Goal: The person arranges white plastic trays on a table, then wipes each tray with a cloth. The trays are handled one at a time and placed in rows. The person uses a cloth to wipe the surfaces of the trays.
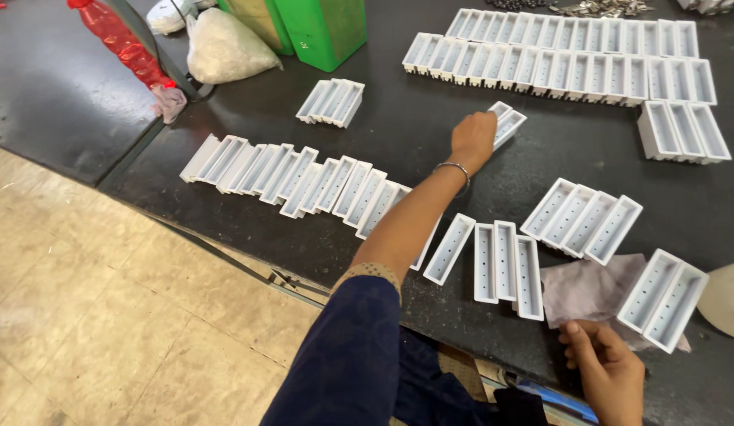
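**Dark bench, white trays, left hand on a pair**

Black worktable (430,150) over a tiled floor, covered in rows of white rectangular plastic trays. Left hand (473,136) reached out mid-table, fingers closed on a pair of white trays (509,122) lying flat just below the long double row (564,59). Silver bangle (455,168) on that wrist. Right hand (608,364) at the near edge, loosely curled, holding nothing, touching a grey cloth (580,288); two trays (663,300) just beside it. Green box (323,30) and white bag (223,49) at far left.
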Action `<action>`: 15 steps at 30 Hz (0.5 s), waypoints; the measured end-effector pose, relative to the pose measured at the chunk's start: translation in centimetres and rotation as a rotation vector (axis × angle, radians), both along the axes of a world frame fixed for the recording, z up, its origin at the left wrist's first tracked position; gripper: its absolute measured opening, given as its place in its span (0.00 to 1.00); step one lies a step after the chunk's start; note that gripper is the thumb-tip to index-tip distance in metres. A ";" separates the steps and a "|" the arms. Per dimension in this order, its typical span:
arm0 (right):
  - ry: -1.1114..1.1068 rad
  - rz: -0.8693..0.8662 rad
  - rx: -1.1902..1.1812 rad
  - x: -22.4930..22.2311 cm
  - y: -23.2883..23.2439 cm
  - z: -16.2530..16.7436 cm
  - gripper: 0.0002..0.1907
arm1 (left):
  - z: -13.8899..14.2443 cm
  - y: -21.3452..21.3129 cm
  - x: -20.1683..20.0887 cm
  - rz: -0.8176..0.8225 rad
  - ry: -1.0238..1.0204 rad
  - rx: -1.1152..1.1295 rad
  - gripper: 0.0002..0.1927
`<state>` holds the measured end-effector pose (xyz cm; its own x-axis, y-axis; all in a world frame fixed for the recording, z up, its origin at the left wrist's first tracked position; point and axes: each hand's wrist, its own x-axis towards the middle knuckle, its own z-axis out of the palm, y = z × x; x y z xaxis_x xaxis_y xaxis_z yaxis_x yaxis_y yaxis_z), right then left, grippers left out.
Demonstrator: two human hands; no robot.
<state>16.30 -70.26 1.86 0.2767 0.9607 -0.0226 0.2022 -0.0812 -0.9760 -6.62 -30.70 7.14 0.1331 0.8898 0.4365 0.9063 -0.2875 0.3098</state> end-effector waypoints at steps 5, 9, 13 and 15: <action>-0.041 -0.021 0.000 -0.6 -0.2 0.8 0.11 | -0.1 -0.7 -0.9 0.007 -0.007 -0.077 0.05; -0.031 -0.032 -0.023 -0.8 -0.4 1.4 0.11 | 0.3 -2.5 -2.7 -0.018 -0.008 -0.166 0.08; -0.038 -0.031 -0.024 -0.7 -0.4 1.1 0.11 | 2.1 -5.3 -5.2 -0.065 -0.003 -0.311 0.10; -0.050 -0.021 -0.013 -0.6 -0.1 0.6 0.11 | 3.1 -6.4 -6.6 -0.095 -0.011 -0.371 0.12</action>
